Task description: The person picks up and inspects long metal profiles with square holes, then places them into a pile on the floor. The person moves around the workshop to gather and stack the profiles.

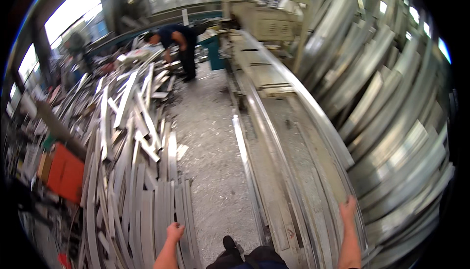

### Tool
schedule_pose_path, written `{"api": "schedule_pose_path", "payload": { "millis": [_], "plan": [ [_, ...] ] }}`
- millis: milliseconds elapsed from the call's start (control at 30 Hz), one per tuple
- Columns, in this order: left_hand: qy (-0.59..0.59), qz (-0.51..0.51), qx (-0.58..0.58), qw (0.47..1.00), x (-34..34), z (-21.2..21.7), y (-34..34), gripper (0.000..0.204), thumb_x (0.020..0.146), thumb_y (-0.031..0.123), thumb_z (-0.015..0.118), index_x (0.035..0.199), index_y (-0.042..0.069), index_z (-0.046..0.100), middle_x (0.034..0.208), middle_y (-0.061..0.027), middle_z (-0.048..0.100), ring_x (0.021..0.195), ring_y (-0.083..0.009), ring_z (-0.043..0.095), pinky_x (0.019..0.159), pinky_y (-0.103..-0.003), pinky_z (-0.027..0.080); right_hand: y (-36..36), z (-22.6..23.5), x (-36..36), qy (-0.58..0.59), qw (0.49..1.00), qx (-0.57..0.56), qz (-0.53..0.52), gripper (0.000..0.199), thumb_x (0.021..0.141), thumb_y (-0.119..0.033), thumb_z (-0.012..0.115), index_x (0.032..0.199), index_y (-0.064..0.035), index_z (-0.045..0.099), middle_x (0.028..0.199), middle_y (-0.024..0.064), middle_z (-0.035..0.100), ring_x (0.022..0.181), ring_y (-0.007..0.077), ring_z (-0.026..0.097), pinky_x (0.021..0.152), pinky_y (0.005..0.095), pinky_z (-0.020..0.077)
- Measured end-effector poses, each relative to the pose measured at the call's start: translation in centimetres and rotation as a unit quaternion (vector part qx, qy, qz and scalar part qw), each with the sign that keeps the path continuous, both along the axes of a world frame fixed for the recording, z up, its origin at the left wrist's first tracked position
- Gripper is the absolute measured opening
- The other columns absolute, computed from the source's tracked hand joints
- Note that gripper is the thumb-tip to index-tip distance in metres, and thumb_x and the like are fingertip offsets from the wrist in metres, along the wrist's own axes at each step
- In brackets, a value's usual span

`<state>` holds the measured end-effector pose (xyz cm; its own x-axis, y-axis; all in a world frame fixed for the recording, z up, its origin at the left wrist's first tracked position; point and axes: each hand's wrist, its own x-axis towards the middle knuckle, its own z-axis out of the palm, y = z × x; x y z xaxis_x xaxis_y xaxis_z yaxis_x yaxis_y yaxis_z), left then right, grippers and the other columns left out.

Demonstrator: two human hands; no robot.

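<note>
My left hand (175,231) is loosely closed above a stack of long metal profiles (147,220), with nothing visible in its fingers. My right hand (348,207) is over the right edge of a long machine bed (313,161), its fingers curled; what they hold, if anything, is hidden. Just beyond that hand, a long silvery metal profile (303,90) lies along the bed's right side, running away toward the far end. Another bright metal strip (246,163) runs along the bed's left edge. The right hand is slightly blurred.
A heap of loose metal offcuts (129,97) covers the left side. Beyond it a co-worker (178,43) in dark clothes bends over the pile. Many profiles (391,97) lean on the right. An orange box (66,173) stands at left; a scrap-strewn floor aisle (210,146) runs between pile and bed.
</note>
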<state>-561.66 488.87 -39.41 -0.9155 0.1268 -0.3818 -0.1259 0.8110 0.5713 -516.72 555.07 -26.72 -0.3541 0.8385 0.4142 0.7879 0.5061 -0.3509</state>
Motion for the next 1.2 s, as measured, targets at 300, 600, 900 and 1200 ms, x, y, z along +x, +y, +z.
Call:
{"api": "schedule_pose_path", "payload": {
  "millis": [300,600,900,1200],
  "plan": [
    [-0.255,0.205,-0.07,0.942,20.0,-6.7,-11.2,0.038,0.074,0.034,0.069,0.085,-0.002,0.071,0.079,-0.0188,0.071,0.077,-0.0308,0.07,0.072,-0.04,0.055,15.7,8.7,-21.2,-0.028,0.993,0.069,0.092,0.06,0.068,-0.016,0.071,0.123,0.0012,0.053,0.12,0.0205,0.055,0.111,0.0391,0.054,0.099,0.0432,0.0435],
    [-0.448,0.087,0.016,0.89,25.6,-5.4,-4.8,0.03,0.079,0.021,0.067,0.104,0.006,0.07,0.089,-0.0133,0.072,0.079,-0.032,0.069,0.068,-0.044,0.056,16.1,8.2,-27.9,-0.112,0.931,-0.309,0.157,0.067,0.058,-0.01,0.078,0.117,0.0017,0.049,0.107,0.0193,0.065,0.1,0.0333,0.063,0.087,0.0425,0.0503],
    [-0.179,0.033,0.226,0.957,2.2,12.4,19.4,0.05,0.089,0.043,0.059,0.123,0.008,0.059,0.109,-0.0112,0.064,0.096,-0.024,0.061,0.078,-0.036,0.052,-10.3,8.9,-37.5,-0.037,0.877,-0.413,0.241,0.098,0.08,-0.04,0.076,0.146,0.0106,0.023,0.142,0.0284,0.041,0.13,0.0329,0.045,0.109,0.0388,0.0339],
    [-0.112,-0.057,0.321,0.939,2.0,19.6,27.0,0.087,0.079,0.055,0.07,0.14,0.0,0.04,0.126,-0.0226,0.058,0.114,-0.0334,0.058,0.092,-0.042,0.049,-23.4,4.0,-39.0,0.147,0.621,-0.706,0.307,0.064,0.1,-0.046,0.044,0.146,-0.0046,0.027,0.132,0.0188,0.05,0.119,0.0268,0.052,0.095,0.0394,0.0449]
  ]
}}
